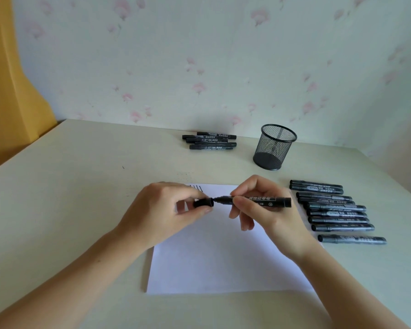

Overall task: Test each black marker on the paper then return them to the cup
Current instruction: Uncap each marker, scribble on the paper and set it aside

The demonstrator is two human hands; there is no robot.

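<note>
My right hand (263,210) pinches a black marker (259,201) by its barrel, held level above the white paper (223,262), its bare tip pointing left. My left hand (166,210) pinches the marker's cap (203,203) between thumb and fingers, the cap's mouth just beside the tip, a slight gap between them. A few short black strokes (197,187) show at the paper's far edge. The mesh cup (274,147) stands beyond the paper. A row of markers (335,210) lies to my right; another small pile of markers (210,140) lies near the wall
</note>
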